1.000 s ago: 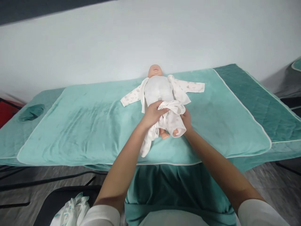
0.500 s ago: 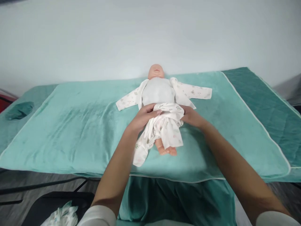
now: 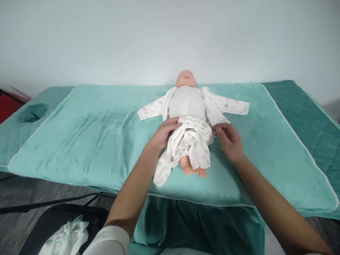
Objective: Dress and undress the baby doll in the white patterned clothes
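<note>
A baby doll lies on its back on a teal towel, head toward the wall. An open white printed shirt is spread under it, sleeves out to both sides. White printed trousers are bunched around its hips and legs, and its bare feet stick out at the bottom. My left hand grips the trousers' waistband at the doll's left-hand side. On the other side of the waistband, the fingertips of my right hand touch the cloth, fingers loosely curled.
The towel covers a padded table with a darker teal cover showing at the right. A small dark green cloth lies at the far left. A black chair with a crumpled printed cloth stands at the lower left.
The trousers came down from a raised bundle to lie flat over the doll's legs, feet now showing. My right hand slid from under the cloth to the waistband's edge.
</note>
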Action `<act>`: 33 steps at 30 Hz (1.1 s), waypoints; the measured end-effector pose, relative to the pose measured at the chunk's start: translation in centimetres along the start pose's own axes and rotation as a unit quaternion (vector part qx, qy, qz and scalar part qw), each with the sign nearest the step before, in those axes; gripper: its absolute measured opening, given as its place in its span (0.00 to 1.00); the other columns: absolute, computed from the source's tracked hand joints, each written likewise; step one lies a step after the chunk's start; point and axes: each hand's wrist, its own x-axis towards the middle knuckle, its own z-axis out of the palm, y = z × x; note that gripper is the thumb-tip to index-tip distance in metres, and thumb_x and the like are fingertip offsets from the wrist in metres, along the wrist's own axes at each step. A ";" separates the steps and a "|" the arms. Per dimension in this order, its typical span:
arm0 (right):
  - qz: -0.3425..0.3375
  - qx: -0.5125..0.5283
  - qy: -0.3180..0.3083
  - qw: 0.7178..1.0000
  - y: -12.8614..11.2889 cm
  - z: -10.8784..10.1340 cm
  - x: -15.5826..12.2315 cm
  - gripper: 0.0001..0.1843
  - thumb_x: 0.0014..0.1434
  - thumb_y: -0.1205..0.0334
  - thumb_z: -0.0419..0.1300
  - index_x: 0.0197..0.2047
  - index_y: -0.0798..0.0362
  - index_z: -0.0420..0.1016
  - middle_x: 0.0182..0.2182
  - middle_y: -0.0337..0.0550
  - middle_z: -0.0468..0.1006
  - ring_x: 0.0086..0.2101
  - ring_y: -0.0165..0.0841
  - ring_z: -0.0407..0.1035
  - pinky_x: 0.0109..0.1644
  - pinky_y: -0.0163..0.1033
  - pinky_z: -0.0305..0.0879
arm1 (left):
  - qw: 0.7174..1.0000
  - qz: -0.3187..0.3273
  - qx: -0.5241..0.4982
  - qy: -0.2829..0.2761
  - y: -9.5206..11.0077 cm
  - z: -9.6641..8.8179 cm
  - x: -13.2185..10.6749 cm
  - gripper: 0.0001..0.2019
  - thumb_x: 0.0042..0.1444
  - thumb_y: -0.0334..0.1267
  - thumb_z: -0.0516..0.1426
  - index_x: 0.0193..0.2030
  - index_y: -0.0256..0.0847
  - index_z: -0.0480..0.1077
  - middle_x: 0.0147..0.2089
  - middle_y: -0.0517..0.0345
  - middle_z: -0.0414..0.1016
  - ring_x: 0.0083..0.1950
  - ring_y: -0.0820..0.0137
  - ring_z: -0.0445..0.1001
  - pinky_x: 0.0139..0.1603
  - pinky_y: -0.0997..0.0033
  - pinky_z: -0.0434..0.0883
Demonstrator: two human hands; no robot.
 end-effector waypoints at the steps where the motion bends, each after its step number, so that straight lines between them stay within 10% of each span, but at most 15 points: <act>1: -0.027 0.004 0.000 1.000 -1.0 0.3 0.9 0.10 0.67 0.50 0.61 0.44 0.46 0.76 0.43 0.43 0.78 0.44 0.38 0.72 0.51 0.44 0.67 | 1.000 -0.002 0.010 -0.002 0.2 0.1 -0.1 0.14 0.48 0.42 0.67 0.40 0.37 0.80 0.34 0.55 0.81 0.37 0.66 0.78 0.40 0.69 0.73; 4: -0.059 0.019 -0.074 0.995 -4.3 1.7 4.5 0.12 0.66 0.49 0.62 0.47 0.46 0.78 0.46 0.42 0.78 0.46 0.37 0.72 0.50 0.41 0.68 | 0.999 0.009 0.033 -0.002 0.9 0.9 -0.1 0.14 0.48 0.42 0.69 0.41 0.39 0.79 0.35 0.58 0.80 0.38 0.68 0.77 0.42 0.70 0.72; 10: 0.039 -0.051 -0.377 0.924 -6.2 4.0 10.2 0.19 0.56 0.48 0.71 0.25 0.53 0.75 0.21 0.36 0.72 0.24 0.27 0.64 0.27 0.34 0.56 | 0.995 0.047 0.068 0.060 1.7 2.2 0.8 0.15 0.52 0.48 0.68 0.36 0.38 0.75 0.32 0.62 0.75 0.33 0.74 0.71 0.35 0.74 0.67; 22: 0.255 0.272 -0.318 0.872 -2.7 4.4 9.6 0.14 0.41 0.63 0.73 0.32 0.54 0.77 0.24 0.41 0.79 0.26 0.33 0.73 0.27 0.34 0.68 | 0.995 -0.066 0.062 -0.049 2.6 0.2 1.3 0.23 0.47 0.50 0.72 0.43 0.36 0.78 0.37 0.53 0.80 0.34 0.70 0.76 0.34 0.73 0.69; 33: 0.234 0.352 -0.287 0.860 -3.4 6.3 8.2 0.19 0.47 0.55 0.70 0.41 0.52 0.75 0.32 0.42 0.80 0.33 0.38 0.75 0.36 0.41 0.72 | 0.995 0.013 0.029 0.091 1.0 0.8 0.8 0.19 0.53 0.53 0.69 0.33 0.38 0.72 0.29 0.62 0.72 0.29 0.76 0.68 0.30 0.76 0.63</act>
